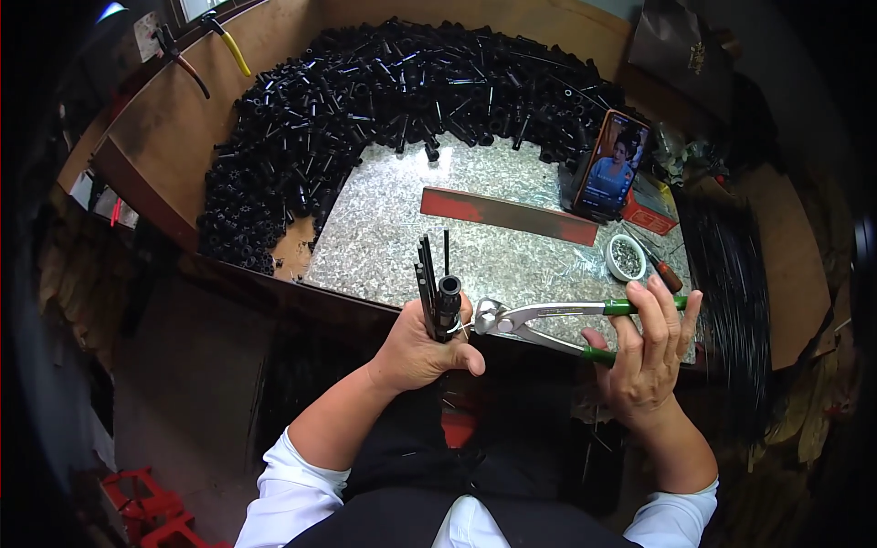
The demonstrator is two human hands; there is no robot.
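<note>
Black bundle, one: upright in the left hand, fingers wrapped round it, near the table's front edge. Likely light, stiff and smooth; best held round the middle. One tube shows; thin rods overlap, so their number is uncertain.
Green-handled pincers, one: right hand holding the grips, fingers spread. Probably weighty, head-heavy; grasp by the sleeves.
White bowl, one. Phone, one. Flat bar, one.

Worktop is brightly lit, w/ white glare thrown back nr the black parts. Floor at lower L is sunk in shadow. Pic corners are blacked out & straight edges bent by fisheye; pliers are rendered fairly sharp, approx. centre.
</note>
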